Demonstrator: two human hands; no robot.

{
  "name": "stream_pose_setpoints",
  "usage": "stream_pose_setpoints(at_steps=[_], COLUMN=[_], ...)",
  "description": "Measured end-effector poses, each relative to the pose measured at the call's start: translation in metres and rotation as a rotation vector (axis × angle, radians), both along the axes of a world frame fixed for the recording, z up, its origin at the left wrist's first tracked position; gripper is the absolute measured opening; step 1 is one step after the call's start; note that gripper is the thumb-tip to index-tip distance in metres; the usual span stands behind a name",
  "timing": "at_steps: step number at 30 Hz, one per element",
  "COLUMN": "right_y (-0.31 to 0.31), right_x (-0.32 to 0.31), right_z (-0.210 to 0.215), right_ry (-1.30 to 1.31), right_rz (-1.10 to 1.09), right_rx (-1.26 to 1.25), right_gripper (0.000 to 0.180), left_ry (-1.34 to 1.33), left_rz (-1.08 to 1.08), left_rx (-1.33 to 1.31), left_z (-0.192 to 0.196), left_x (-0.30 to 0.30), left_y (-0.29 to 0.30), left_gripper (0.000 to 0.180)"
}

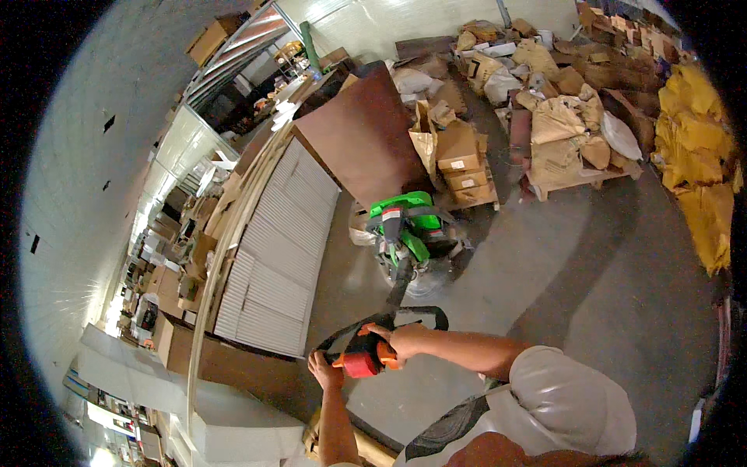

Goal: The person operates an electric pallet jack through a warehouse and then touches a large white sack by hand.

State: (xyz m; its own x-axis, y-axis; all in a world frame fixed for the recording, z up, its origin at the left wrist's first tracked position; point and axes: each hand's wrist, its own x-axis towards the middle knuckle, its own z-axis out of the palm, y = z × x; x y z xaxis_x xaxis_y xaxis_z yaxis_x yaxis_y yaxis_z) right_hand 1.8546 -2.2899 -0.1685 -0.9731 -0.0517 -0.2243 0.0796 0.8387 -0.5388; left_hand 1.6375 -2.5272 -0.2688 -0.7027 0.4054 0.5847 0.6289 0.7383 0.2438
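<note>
Both of my hands are on the control handle (362, 356) of a green and black pallet truck. The handle has a red end and orange parts in a black loop. My left hand (324, 370) is closed around its left side. Over the top and right side lies my right hand (398, 342), its fingers bent round the grip. A dark tiller arm (401, 284) runs from the handle forward to the pallet truck (408, 226), which stands on the grey floor. Its forks do not show.
White ribbed panels (268, 257) lean along the left, beside a big brown board (358, 132). Ahead stand stacked cardboard boxes (459, 148) on a pallet. Farther right, filled sacks (556, 124) sit on another pallet. Yellow wrapped stacks (696, 163) line the right side.
</note>
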Motion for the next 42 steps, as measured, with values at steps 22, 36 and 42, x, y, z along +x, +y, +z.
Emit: stream_pose_setpoints(at_steps=[22, 36, 42], right_y=[-0.146, -0.212, -0.273], right_x=[0.322, 0.602, 0.716], right_z=[-0.105, -0.171, -0.180], right_ry=[0.061, 0.124, 0.144], right_rz=[0.089, 0.115, 0.066], right_rx=[0.297, 0.369, 0.402], right_gripper=[0.069, 0.024, 0.018], left_ry=[-0.026, -0.117, -0.084], left_rz=[0.211, 0.171, 0.147], left_rx=[0.122, -0.019, -0.090], left_z=[-0.048, -0.133, -0.135], left_x=[0.440, 0.743, 0.861], left_y=[-0.163, -0.265, -0.326], left_gripper=[0.030, 0.045, 0.041])
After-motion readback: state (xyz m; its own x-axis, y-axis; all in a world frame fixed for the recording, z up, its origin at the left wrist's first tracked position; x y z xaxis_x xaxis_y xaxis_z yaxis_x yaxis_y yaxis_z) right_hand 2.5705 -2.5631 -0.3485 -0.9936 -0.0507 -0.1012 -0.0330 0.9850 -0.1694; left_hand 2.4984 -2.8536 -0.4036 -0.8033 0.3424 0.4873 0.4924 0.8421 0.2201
